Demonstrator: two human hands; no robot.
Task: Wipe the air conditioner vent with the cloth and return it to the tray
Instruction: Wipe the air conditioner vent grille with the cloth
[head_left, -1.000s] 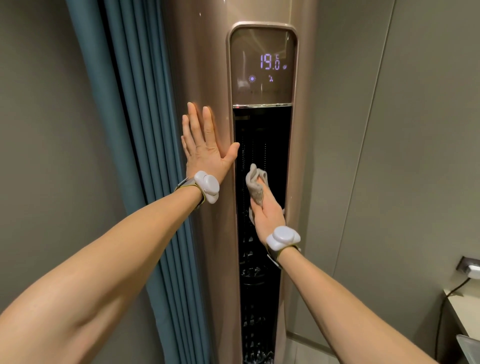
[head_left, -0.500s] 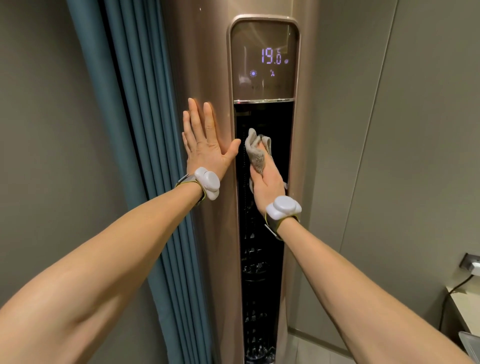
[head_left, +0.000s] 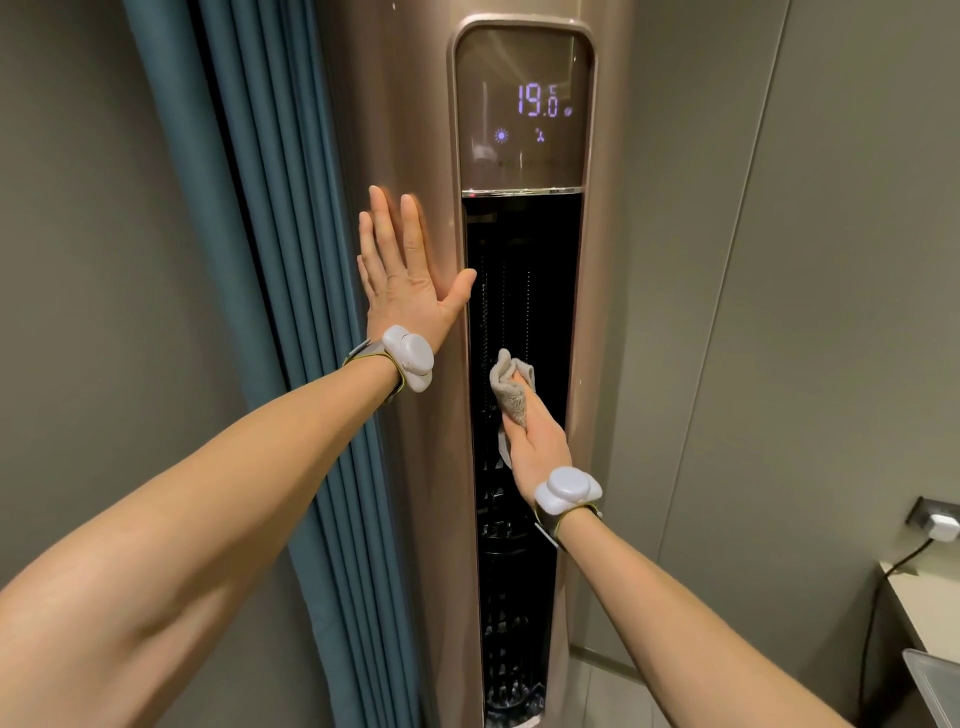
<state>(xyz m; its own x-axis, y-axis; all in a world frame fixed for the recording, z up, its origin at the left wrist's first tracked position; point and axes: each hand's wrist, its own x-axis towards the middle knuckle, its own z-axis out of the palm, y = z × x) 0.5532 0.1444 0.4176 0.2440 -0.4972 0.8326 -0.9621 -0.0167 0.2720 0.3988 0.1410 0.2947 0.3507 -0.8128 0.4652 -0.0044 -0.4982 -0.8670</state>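
Observation:
A tall gold air conditioner stands before me, its dark vertical vent (head_left: 514, 270) running down below a lit display (head_left: 524, 109) that reads 19.0. My right hand (head_left: 537, 441) is shut on a bunched grey cloth (head_left: 511, 392) and presses it against the vent about halfway up. My left hand (head_left: 402, 280) lies flat and open on the gold casing (head_left: 431, 467) just left of the vent, fingers pointing up. A corner of a clear tray (head_left: 935, 686) shows at the bottom right edge.
Teal curtains (head_left: 270, 260) hang left of the unit. Grey wall panels fill the right side. At lower right a wall socket with a white plug (head_left: 943, 530) feeds a black cable down past a pale desk edge (head_left: 914, 597).
My right hand rose with the cloth toward the top of the vent, then slid back down to mid-height. My left hand stayed flat on the casing.

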